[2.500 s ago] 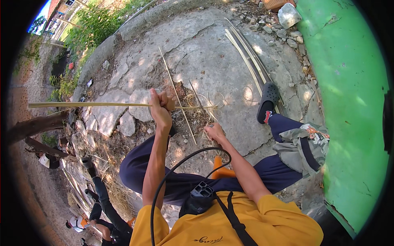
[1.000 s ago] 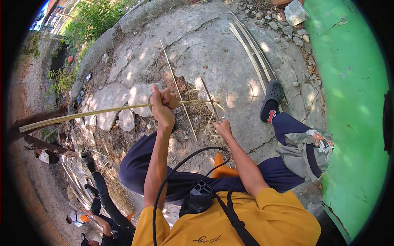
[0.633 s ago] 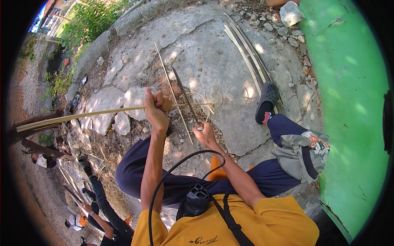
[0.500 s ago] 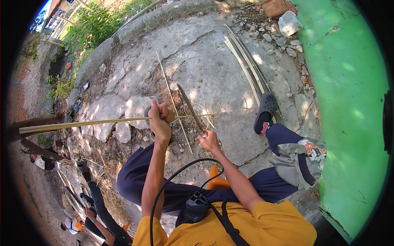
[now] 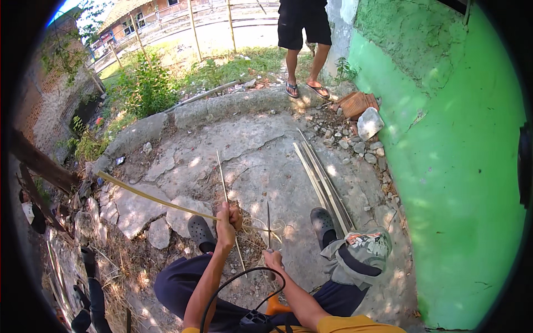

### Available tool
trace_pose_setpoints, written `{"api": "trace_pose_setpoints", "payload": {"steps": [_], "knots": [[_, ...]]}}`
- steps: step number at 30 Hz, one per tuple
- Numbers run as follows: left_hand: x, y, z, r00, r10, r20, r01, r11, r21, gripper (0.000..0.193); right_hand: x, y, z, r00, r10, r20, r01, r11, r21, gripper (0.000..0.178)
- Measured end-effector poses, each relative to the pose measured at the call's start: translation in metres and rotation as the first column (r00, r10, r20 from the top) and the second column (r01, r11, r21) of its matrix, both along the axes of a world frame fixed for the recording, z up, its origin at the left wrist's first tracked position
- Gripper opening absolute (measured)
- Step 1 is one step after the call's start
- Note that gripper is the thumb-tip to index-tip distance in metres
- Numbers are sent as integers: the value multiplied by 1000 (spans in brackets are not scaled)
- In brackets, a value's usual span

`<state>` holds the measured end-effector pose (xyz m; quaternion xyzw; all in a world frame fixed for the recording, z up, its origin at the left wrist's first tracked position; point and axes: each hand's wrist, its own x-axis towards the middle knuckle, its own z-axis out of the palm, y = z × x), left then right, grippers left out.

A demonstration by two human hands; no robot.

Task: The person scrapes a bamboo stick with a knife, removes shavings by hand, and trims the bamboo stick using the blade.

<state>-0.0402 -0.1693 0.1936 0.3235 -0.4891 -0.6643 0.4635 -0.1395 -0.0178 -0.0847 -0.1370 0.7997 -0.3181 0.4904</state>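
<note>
Cracked grey concrete (image 5: 255, 150) makes the ground of this outdoor place, with one brick wall (image 5: 55, 77) at far left. Near it lean two dark trunks (image 5: 44, 164), and below them are two trousered legs (image 5: 95, 302) of another person. Next comes one green bush (image 5: 145, 91). One long pale strip (image 5: 150, 197) goes from the left, above one holed left shoe (image 5: 199, 228), into the left hand (image 5: 227, 222), whose fingers are clamped around it. Behind this hand, one thin stick (image 5: 221, 175) lies on the ground. Thin shavings (image 5: 255, 240) are scattered just beside. To their right, the right hand (image 5: 272, 259) is closed on one knife (image 5: 268, 219); its dark blade crosses the strip's end, but whether they touch, I cannot tell. Farther back, one person (image 5: 304, 28) stands in two sandals. One right shoe (image 5: 323, 226) is beside at least three long slats (image 5: 323, 183). Last come one whitish stone (image 5: 370, 123) and one green wall (image 5: 461, 194).
</note>
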Motion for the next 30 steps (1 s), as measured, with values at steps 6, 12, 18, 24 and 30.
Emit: {"api": "trace_pose_setpoints", "payload": {"steps": [6, 12, 18, 24, 30], "knots": [[31, -10, 34, 999, 48, -17, -50, 996, -73, 62, 21, -39, 54, 998, 62, 14, -62, 998, 24, 42], [68, -21, 12, 988, 150, -28, -150, 989, 10, 62, 36, -51, 64, 987, 157, -14, -157, 988, 2, 31], [65, -22, -4, 982, 185, 49, -187, 981, 51, 63, 50, -29, 27, 957, 272, -103, -261, 960, 104, 37], [73, -26, 26, 962, 269, 41, -270, 961, 49, 64, 44, -63, 51, 982, 191, 2, -190, 977, -97, 30], [72, -36, 15, 952, 264, 152, -274, 960, 48, 64, 50, -76, -28, 970, 232, -70, -239, 963, -122, 25]]}}
